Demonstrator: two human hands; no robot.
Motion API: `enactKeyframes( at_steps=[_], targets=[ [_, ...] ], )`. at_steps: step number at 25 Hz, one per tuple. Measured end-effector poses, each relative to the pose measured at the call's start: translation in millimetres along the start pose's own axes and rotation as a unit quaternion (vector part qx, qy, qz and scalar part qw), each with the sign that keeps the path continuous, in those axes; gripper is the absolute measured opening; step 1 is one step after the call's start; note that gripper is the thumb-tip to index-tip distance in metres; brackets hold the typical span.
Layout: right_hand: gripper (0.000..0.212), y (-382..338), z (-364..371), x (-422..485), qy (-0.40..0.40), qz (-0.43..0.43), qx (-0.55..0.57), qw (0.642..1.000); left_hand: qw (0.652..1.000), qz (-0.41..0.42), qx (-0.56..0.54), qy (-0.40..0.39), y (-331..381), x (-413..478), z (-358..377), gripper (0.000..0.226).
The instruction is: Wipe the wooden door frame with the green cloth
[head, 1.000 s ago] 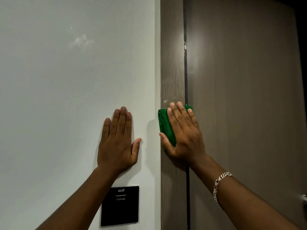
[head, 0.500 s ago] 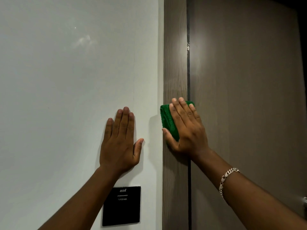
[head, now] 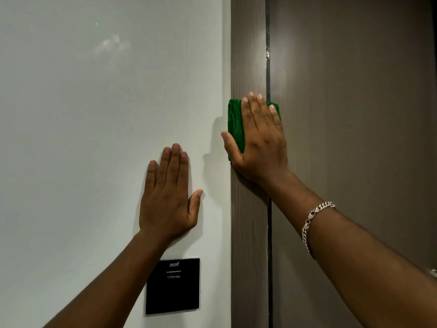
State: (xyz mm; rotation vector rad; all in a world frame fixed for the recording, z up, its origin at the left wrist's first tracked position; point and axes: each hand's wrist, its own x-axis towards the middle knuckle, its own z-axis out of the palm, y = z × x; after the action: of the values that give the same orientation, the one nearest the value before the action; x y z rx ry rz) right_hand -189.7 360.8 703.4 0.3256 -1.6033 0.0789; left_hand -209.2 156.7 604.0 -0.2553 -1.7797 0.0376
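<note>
The wooden door frame [head: 248, 55] is a vertical grey-brown strip between the white wall and the door. My right hand [head: 259, 140] lies flat on a folded green cloth [head: 235, 124] and presses it against the frame; the cloth's left edge and top right corner show around my fingers, the rest is hidden beneath the palm. My left hand [head: 169, 197] rests flat on the white wall to the left of the frame, fingers together and pointing up, holding nothing.
A brown door [head: 354, 114] fills the right side, with a dark gap along the frame. A black square wall panel [head: 172, 286] sits on the white wall [head: 94, 114] below my left hand. A bit of metal handle [head: 434, 272] shows at the right edge.
My right hand has slid the green cloth upward along the door frame. My left hand has stayed flat on the wall.
</note>
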Motion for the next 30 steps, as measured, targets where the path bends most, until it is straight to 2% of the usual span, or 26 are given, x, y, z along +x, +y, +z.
enactKeyframes(
  at_steps=[3,7,10,12,14,15,18,19,24,26,28,30],
  targets=[
    [0.079,-5.0,0.1,-34.8,-0.009,-0.006,0.018,1.0,1.0,0.0,-0.012,0.004,0.0,-1.1,0.4,0.081],
    [0.088,-14.7,-2.9,-85.0,-0.072,0.004,0.017,0.997,1.0,-0.003,-0.021,-0.018,2.1,-2.2,-5.5,0.08],
    [0.106,-21.4,-9.1,-113.3,-0.119,0.004,0.01,0.993,0.996,-0.025,-0.083,-0.033,12.0,-3.7,-17.4,0.076],
    [0.117,-23.1,-13.5,-128.0,-0.153,0.001,0.013,0.988,0.985,-0.04,-0.167,-0.015,25.0,-11.1,-28.8,0.066],
    [0.125,-21.5,-15.7,-136.7,-0.177,-0.008,0.016,0.984,0.963,-0.062,-0.262,0.011,44.5,-21.5,-38.3,0.052],
    [0.127,-19.3,-17.1,-139.0,-0.184,-0.016,0.019,0.983,0.943,-0.088,-0.32,-0.001,56.5,-26.3,-43.5,0.048],
    [0.131,-11.1,-21.8,-144.3,-0.217,-0.033,0.051,0.974,0.851,-0.191,-0.482,-0.086,87.7,-32.3,-54.0,0.037],
    [0.132,-8.8,-23.6,-146.9,-0.232,-0.036,0.062,0.97,0.833,-0.217,-0.499,-0.102,93.5,-33.0,-53.9,0.034],
    [0.121,-2.1,-42.0,-154.2,-0.295,-0.043,0.138,0.945,0.801,-0.312,-0.489,-0.149,100.0,-36.4,-53.4,0.026],
    [0.108,-6.2,-51.4,-164.6,-0.268,0.022,0.229,0.936,0.784,-0.339,-0.495,-0.16,101.3,-43.0,-55.1,0.017],
    [0.093,-18.1,-55.9,-187.5,-0.187,0.149,0.307,0.921,0.763,-0.361,-0.507,-0.174,99.6,-57.7,-56.5,0.013],
    [0.083,-36.4,-58.5,-219.5,-0.123,0.296,0.36,0.876,0.734,-0.387,-0.525,-0.191,92.3,-82.7,-58.4,0.011]
  ],
)
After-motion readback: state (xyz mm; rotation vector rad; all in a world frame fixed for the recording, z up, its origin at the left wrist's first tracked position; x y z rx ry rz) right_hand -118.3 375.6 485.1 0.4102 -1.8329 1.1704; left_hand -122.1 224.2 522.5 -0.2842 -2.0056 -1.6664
